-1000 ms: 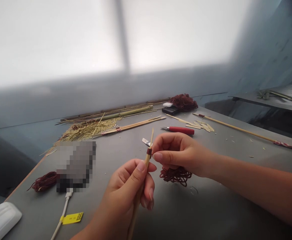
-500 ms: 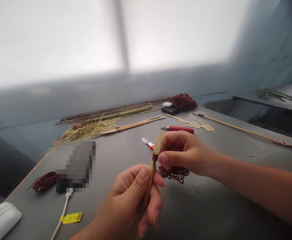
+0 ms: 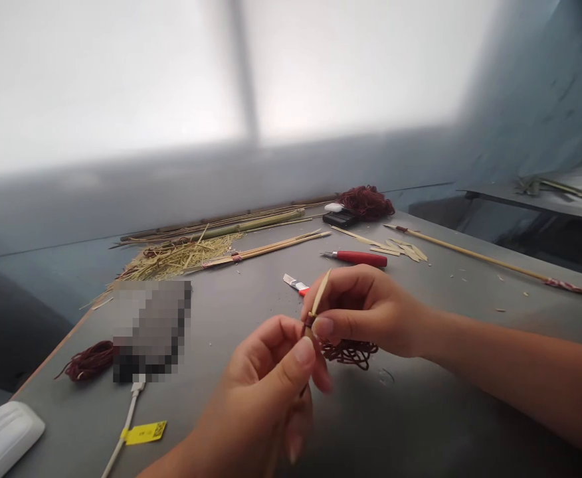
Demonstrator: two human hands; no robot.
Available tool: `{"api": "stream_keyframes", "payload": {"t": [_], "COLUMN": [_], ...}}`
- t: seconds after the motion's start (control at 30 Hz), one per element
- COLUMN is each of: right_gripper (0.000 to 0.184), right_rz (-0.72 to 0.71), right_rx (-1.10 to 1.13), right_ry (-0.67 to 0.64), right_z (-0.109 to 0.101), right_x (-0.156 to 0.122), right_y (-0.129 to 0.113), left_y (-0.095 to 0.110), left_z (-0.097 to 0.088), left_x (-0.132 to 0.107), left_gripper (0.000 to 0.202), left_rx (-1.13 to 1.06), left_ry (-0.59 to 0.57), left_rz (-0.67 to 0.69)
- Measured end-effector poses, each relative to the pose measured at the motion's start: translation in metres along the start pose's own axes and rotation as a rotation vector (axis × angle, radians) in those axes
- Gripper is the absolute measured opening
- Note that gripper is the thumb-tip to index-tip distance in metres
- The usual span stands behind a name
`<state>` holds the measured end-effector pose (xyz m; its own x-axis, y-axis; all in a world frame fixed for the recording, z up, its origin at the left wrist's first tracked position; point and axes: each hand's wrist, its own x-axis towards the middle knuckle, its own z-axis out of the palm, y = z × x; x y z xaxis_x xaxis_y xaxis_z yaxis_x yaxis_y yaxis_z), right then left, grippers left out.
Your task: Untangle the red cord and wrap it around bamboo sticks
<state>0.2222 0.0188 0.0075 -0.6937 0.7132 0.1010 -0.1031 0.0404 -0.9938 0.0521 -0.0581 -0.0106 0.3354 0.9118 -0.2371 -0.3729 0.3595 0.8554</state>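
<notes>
My left hand is closed round a thin wooden shaft, its thumb pressed just below a flat, pointed bamboo tip. Dark red cord is wound round the joint between tip and shaft. At that binding my right hand pinches the cord with thumb and forefinger; the exact grip is partly hidden. The tip points up and away, now showing its narrow edge. Below my right hand lies a loose bundle of the same cord. Behind the fingers rests a red-handled cutter, partly covered.
A red craft knife and bamboo slivers lie beyond my hands. Further back are bamboo sticks, shavings and a cord heap. A bound arrow lies right. Leftward are a blurred device, a white cable and another cord bundle.
The bamboo tip has turned from its broad face to its edge. My left thumb has moved up the shaft, closer to the binding and my right fingers.
</notes>
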Motion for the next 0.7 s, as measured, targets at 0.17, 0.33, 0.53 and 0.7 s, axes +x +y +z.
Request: {"api": "stream_keyframes", "payload": {"t": [0.17,0.33,0.53,0.7], "right_gripper": [0.038,0.035,0.036,0.030], "right_rz": [-0.006,-0.032,-0.017,-0.045], "right_rx": [-0.106,-0.065,-0.040,0.009], "right_ry": [0.056,0.060,0.070,0.032], "right_z": [-0.0020,-0.0028,-0.0013,-0.0017], "right_x": [-0.0004,-0.0014,-0.0011,-0.0008], "right_y": [0.0036,0.0009,-0.0010,0.0001], "left_y": [0.0016,0.0028,0.0002,-0.0017], "left_z": [0.0005,-0.0008,-0.0019,-0.0052], "left_x": [0.0034,0.0058,0.0045,0.0072], "left_gripper": [0.035,0.035,0.035,0.034], "left_rx": [-0.025,-0.079,-0.138,-0.163], "left_ry": [0.025,0.016,-0.082,-0.166], "left_rz": [0.081,0.079,0.039,-0.001]}}
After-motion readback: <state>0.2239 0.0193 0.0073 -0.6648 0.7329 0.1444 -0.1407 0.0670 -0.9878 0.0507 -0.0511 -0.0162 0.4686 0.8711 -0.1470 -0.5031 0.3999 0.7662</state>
